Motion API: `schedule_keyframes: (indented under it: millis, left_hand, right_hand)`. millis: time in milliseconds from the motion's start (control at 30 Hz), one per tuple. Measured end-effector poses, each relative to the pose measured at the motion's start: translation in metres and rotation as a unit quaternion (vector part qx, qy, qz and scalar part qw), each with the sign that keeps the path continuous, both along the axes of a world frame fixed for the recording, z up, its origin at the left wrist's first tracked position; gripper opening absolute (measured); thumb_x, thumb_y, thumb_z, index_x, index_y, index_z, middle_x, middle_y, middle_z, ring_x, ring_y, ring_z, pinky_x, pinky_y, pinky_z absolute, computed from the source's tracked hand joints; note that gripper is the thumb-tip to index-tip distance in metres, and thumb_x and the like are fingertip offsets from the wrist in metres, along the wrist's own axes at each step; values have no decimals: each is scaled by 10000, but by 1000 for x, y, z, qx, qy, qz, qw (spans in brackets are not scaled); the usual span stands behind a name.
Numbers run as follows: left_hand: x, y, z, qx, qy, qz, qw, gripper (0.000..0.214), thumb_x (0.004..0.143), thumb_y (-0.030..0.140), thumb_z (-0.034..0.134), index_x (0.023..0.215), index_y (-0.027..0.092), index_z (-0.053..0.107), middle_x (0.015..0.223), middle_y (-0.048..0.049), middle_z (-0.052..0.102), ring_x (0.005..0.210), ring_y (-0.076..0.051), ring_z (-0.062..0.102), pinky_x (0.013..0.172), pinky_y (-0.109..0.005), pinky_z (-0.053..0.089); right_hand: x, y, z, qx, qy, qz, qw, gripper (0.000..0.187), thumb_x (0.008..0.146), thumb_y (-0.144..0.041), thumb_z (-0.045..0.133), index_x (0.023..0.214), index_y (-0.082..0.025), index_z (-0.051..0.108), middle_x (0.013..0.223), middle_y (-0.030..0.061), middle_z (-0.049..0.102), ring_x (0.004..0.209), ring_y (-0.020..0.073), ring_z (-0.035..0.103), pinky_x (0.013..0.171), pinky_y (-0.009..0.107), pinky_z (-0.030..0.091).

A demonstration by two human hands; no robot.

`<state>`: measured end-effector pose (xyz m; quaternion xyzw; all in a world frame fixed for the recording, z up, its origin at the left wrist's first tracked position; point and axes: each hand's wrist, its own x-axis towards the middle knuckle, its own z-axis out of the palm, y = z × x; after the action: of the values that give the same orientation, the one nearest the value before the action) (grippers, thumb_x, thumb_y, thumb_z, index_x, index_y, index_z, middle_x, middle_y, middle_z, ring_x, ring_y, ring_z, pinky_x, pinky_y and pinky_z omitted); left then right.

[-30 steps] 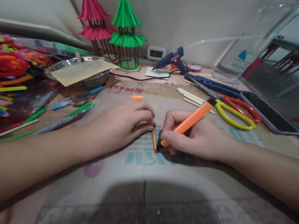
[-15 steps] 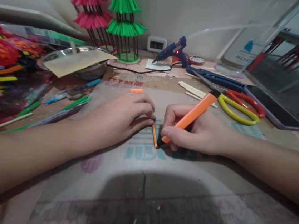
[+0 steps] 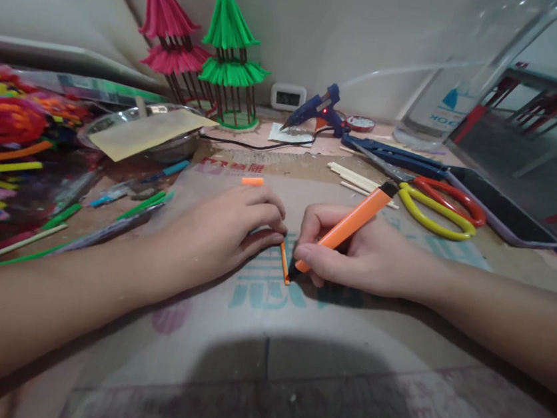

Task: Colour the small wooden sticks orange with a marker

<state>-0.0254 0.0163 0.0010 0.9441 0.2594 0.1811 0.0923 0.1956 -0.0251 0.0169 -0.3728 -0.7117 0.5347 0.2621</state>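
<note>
My right hand (image 3: 349, 250) grips an orange marker (image 3: 350, 225) like a pen, its black end tilted up to the right. The marker's dark tip meets the lower end of a thin orange stick (image 3: 284, 263) on the cardboard. Fingers and thumb of my left hand (image 3: 244, 225) are closed on the upper end of that stick, which they partly hide. Just beyond the left hand lies a small orange marker cap (image 3: 252, 181). Several pale wooden sticks (image 3: 355, 177) rest past the right hand.
Scissors (image 3: 439, 210) and a phone (image 3: 503, 206) lie at right. A blue glue gun (image 3: 314, 109) with a lit red light stands at the back, near green (image 3: 232, 63) and pink (image 3: 170, 35) pipe-cleaner pavilions. A metal bowl (image 3: 165, 142) and colourful pipe cleaners (image 3: 7, 118) fill the left.
The whole view has tipped slightly upward, so everything sits a little lower. The marker tip stays at the stick's near end, and both hands keep their hold.
</note>
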Motion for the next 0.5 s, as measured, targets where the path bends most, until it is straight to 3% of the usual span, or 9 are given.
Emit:
schedule_keyframes:
  millis: [500]
  left_hand:
    - [-1, 0, -4, 4, -11, 1, 1000, 128, 995, 235, 584, 903, 169, 645, 1043, -55, 678, 968, -214, 616, 825, -344, 485]
  right_hand:
    - [-5, 7, -5, 55, -42, -91, 993, 170, 920, -277, 600, 781, -214, 526, 621, -23, 646, 576, 130, 597, 533, 254, 448]
